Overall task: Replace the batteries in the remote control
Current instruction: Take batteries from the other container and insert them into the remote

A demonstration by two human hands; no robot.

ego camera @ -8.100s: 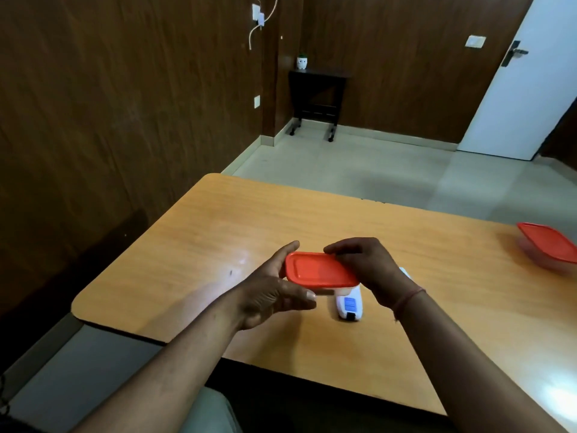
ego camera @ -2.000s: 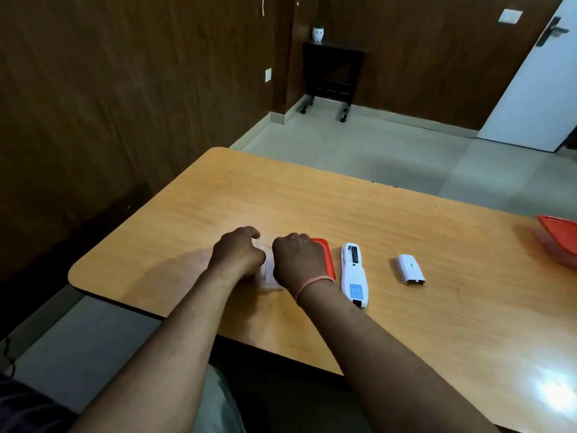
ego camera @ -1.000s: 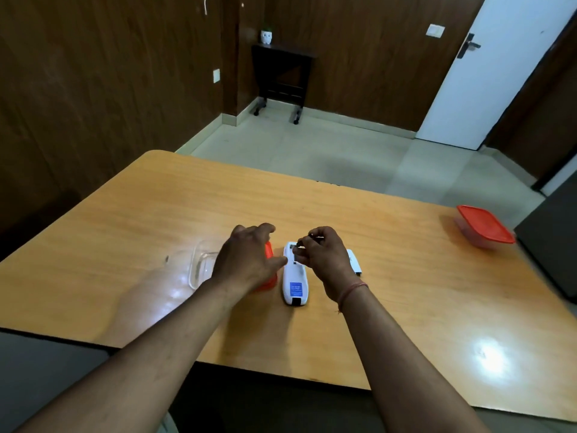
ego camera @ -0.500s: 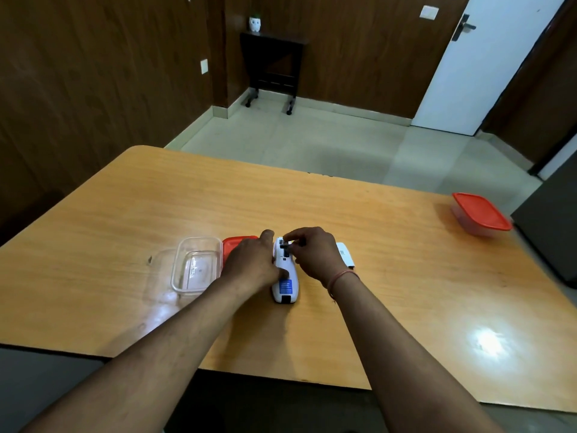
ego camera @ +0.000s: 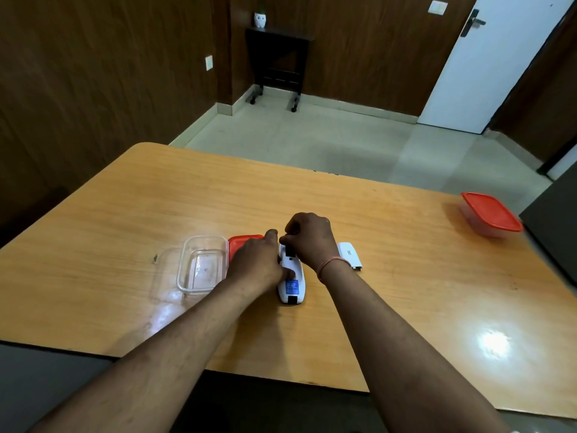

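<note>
A white remote control [ego camera: 292, 287] lies face down on the wooden table [ego camera: 125, 214], its battery bay open and a blue label near its close end. My left hand [ego camera: 254, 264] grips its left side, thumb across the body. My right hand [ego camera: 310, 240] is pinched over the far end of the bay on a small dark battery. The remote's white battery cover [ego camera: 349, 255] lies just right of my right wrist. An open clear plastic box [ego camera: 203, 264] sits to the left, its red lid [ego camera: 242, 245] partly hidden behind my left hand.
A second clear box with a red lid [ego camera: 490, 214] stands near the table's far right edge. A dark object [ego camera: 552, 239] rises at the right edge. Beyond the table are a tiled floor, a small black side table [ego camera: 278, 57] and a white door [ego camera: 493, 64].
The clear box was opened and set left with its lid beside it. My left hand moved onto the remote and my right hand brought a battery to the open bay.
</note>
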